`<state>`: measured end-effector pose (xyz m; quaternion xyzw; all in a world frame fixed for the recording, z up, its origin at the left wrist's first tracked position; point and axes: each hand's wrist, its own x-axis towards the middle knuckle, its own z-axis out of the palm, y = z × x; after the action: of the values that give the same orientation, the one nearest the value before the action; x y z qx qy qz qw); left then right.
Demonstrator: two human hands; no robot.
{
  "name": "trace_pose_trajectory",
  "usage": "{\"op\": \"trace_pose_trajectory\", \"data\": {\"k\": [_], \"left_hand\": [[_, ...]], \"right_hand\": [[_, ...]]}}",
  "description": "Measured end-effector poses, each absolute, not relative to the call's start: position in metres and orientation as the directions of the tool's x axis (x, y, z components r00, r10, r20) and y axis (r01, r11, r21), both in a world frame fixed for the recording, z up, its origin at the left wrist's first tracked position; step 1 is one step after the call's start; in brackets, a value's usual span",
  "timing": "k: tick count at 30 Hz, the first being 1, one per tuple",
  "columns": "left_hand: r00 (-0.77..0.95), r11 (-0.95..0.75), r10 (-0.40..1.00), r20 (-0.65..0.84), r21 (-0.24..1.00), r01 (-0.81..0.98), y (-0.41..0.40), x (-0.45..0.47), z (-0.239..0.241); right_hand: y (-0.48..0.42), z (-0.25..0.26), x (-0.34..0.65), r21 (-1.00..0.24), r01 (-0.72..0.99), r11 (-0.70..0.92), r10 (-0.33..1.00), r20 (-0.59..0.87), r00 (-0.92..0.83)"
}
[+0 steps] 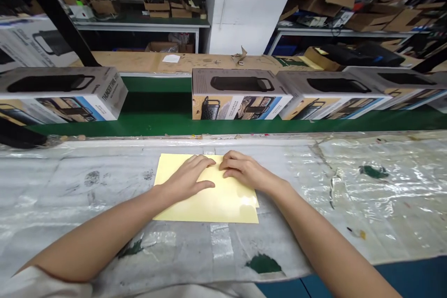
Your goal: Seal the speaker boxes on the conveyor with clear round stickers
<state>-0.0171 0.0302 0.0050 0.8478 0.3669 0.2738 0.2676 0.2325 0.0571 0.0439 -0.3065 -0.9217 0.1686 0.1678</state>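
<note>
One pale yellow sheet (213,200), glossy and rectangular, lies flat on the plastic-covered table (349,186). The left hand (186,178) and right hand (242,170) rest on its 12 o'clock half, fingers extended and pressing flat, gripping nothing. Boxes (240,94) stand at 12 o'clock.

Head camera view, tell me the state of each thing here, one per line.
Yellow sheet: flat on the table, both hands on it.
Left hand: palm down, pressing on the sheet.
Right hand: fingers bent, resting on the sheet.
Plastic table cover: wrinkled, stained, torn in spots.
Printed boxes: closed, lying on the green belt.
</note>
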Motion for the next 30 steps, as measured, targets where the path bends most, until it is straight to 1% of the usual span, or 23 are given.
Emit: {"op": "trace_pose_trajectory", "data": {"k": [7, 13, 20, 23, 26, 30], "left_hand": [[0.569, -0.578, 0.779, 0.261, 0.652, 0.492, 0.029, -0.015, 0.004], [0.557, -0.574, 0.787, 0.265, 0.646, 0.504, 0.029, -0.016, 0.003], [0.567, -0.607, 0.767, 0.299, 0.624, 0.492, 0.031, -0.016, 0.001], [0.591, -0.652, 0.736, 0.33, 0.58, 0.488, 0.028, -0.016, 0.002], [0.618, -0.693, 0.709, 0.338, 0.492, 0.527, 0.024, -0.015, 0.003], [0.632, -0.725, 0.688, 0.358, 0.368, 0.581, 0.021, -0.012, -0.003]], "right_hand": [[0.059, 0.042, 0.235, -0.42, 0.489, 0.765, 0.604, 0.203, -0.771], [0.059, 0.042, 0.235, -0.401, 0.464, 0.79, 0.578, 0.235, -0.782], [0.058, 0.039, 0.239, -0.453, 0.468, 0.759, 0.607, 0.23, -0.761], [0.058, 0.037, 0.241, -0.459, 0.449, 0.766, 0.594, 0.241, -0.767], [0.056, 0.042, 0.239, -0.497, 0.444, 0.745, 0.608, 0.233, -0.759], [0.05, 0.051, 0.232, -0.559, 0.495, 0.665, 0.666, 0.145, -0.731]]}}
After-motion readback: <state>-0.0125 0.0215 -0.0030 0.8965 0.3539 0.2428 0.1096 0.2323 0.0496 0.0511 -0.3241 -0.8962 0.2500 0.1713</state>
